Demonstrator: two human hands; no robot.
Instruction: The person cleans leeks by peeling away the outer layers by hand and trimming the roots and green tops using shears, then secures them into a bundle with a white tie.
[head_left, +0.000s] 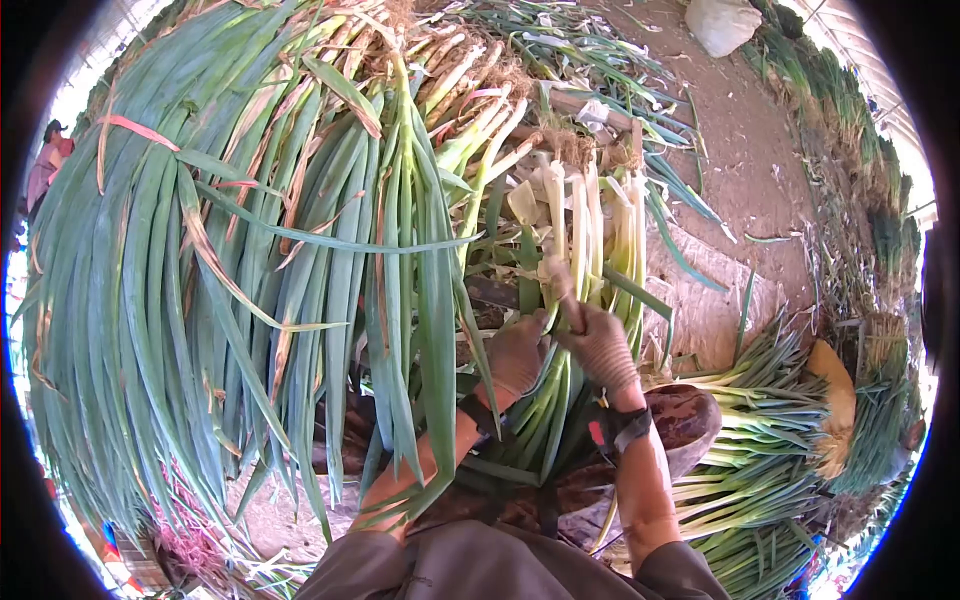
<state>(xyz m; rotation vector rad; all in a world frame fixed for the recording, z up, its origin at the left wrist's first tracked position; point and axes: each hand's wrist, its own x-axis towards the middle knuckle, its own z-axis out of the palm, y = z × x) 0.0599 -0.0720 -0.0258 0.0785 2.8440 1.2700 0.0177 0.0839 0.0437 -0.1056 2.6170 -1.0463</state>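
Red-marked wristband (632, 430) on gloved right hand (603, 347), left hand (515, 357) alongside, curled fingers (540, 325) at leek stalks (579, 225), grip unclear.

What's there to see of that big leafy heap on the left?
The heap has long, smooth-looking green leaves, some dried brown, draping downward. Pale stems and stringy brown roots show at its far end. Pinkish-red strips lie among the leaves. Some leaves overhang the left forearm. Its underside is hidden.

Brown floor (745, 120), pale roof (850, 35).
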